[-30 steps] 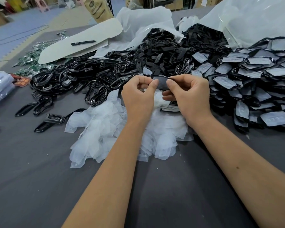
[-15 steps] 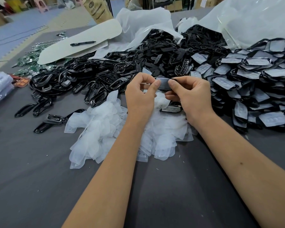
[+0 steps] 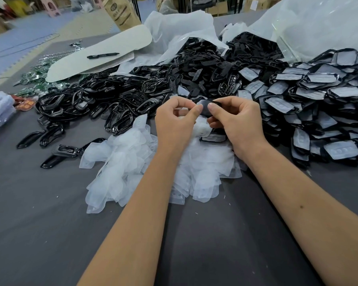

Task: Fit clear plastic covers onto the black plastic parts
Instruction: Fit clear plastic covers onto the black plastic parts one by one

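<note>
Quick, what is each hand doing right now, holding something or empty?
Left hand: fingers curled, pinching the left end of the black part.
Right hand: fingers curled, pinching the right end of the same black part.

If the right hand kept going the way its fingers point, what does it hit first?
The right hand points leftward: first the small black plastic part it pinches, then the left hand's thumb close behind it; depth unclear.

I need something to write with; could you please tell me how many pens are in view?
1: a black pen lies on the white board at far left. Others may be hidden.
</note>
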Demonstrator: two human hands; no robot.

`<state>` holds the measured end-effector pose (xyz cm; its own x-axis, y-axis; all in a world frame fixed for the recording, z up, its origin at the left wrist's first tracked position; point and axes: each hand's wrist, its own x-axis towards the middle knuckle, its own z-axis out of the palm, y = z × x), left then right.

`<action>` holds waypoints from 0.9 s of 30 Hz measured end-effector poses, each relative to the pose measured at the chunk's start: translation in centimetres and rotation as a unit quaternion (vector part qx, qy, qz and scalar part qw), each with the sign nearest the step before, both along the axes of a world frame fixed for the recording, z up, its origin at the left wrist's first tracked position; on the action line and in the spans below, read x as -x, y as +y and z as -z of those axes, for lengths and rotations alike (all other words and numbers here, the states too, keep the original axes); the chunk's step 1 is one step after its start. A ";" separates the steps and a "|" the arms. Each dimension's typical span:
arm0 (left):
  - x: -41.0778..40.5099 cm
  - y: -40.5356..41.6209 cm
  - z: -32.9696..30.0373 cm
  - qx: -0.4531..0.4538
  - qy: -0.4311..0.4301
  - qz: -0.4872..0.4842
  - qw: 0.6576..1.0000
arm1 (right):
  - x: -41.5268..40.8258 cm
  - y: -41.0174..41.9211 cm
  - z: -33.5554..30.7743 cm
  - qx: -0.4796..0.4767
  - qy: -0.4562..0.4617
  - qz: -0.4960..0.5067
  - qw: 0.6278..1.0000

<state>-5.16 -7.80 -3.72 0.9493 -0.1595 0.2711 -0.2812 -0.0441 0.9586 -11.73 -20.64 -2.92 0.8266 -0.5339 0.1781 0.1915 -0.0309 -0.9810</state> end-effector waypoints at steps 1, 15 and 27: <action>0.1 0.0 -0.1 -0.001 0.004 0.006 1.000 | 0.0 0.0 0.0 0.005 0.001 -0.001 1.000; 0.1 0.3 -0.3 0.089 0.055 0.091 0.990 | -0.4 -0.5 0.2 0.036 0.016 0.027 0.999; 0.5 0.5 -0.4 0.117 0.089 0.126 0.981 | -0.1 0.4 0.5 0.213 -0.022 0.140 0.967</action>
